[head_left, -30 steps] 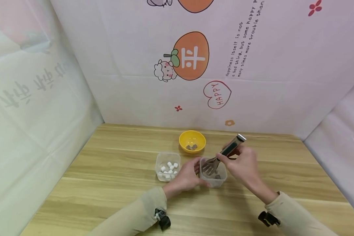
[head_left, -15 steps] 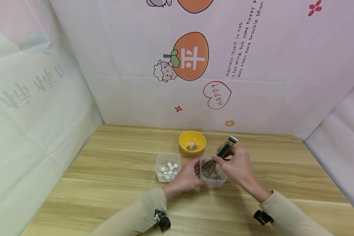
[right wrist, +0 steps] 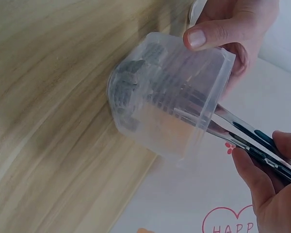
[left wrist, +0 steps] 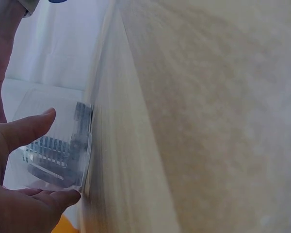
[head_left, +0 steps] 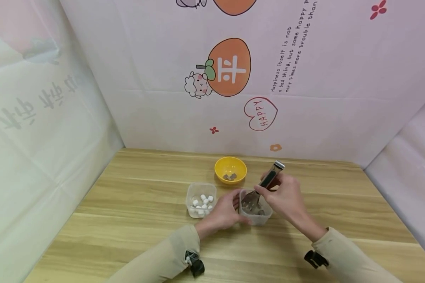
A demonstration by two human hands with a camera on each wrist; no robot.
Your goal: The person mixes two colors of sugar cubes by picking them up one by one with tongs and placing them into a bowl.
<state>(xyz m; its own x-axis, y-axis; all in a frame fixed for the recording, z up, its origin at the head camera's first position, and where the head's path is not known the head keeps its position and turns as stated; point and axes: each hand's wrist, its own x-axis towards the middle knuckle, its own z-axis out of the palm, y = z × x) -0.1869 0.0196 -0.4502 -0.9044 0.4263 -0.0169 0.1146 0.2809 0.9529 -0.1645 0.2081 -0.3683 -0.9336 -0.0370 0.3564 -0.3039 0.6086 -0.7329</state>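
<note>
Holding the tongs in the right hand, pinched by the handle between thumb and fingers. Reaching with the slotted ends down inside the clear tub, near the dark pieces lying on its bottom. Leaning the tongs over a bit, not standing them straight up. Gripping that same tub with the left hand, with the thumb on one side and fingers on another, maybe to stop any sliding on the table.

Looks like the step of catching a dark piece with the tongs. Can't tell, through the cloudy plastic, about anything caught between the ends.

Just beside the back of the left hand, see another tub with white cubes inside. Farther back, see a yellow bowl with a few brown pieces at the bottom, out of reach of both hands' fingers.

Probably calls for a gentle squeeze next, around one piece and not on the tub's wall. After that, may call for a slow lift, clear of the rim. Must hold the tub still too. With a weak pinch, could drop the piece or bump the tub.
</note>
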